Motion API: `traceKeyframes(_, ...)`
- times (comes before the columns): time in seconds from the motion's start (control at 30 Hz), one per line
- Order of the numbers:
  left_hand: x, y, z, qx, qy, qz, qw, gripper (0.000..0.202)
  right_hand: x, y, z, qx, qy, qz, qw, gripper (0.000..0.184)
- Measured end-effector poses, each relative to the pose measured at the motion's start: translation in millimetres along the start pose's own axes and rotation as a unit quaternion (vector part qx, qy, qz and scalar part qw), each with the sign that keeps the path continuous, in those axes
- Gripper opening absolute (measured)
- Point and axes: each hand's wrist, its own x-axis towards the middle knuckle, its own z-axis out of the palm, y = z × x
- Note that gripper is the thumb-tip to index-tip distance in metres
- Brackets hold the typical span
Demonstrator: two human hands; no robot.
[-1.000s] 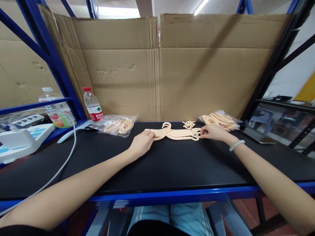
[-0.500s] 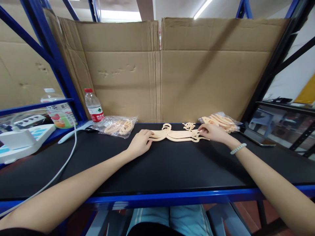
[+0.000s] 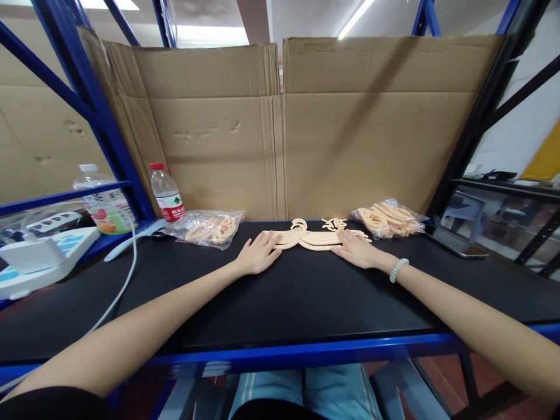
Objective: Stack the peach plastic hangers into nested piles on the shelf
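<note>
A long pale beige bundle of flat, curved strips lies across the black tabletop, with a loop standing out near its middle. My left hand rests on the bundle's left end, fingers stretched out. On its right end lies my right hand, palm down and fingers spread, a pale bracelet at the wrist. Both hands cover the ends beneath them. Just behind the right hand sits a small curly beige piece. What the strips are made of I cannot tell.
Clear plastic bags with beige pieces lie at the left and right. A red-capped water bottle, a larger bottle, a brush and a power strip with a white cable stand left. Cardboard walls the back.
My right hand has gone from pinching at the bundle's right end to lying flat on it, slightly nearer the middle. My left hand's fingers have flattened out on the left end.
</note>
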Motion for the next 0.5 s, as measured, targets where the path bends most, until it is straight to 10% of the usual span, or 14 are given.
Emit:
traceKeyframes(0.37, 7, -4, 8.5, -0.024, 0.029, 0.007, 0.999, 0.063, 8, 9, 2, 0.009, -0.001, -0.006, 1.0, 0.082)
traceKeyframes(0.5, 9, -14, 11.6, -0.129, 0.138, 0.006, 0.982, 0.059, 5, 7, 3, 0.018, 0.042, 0.004, 0.999, 0.081)
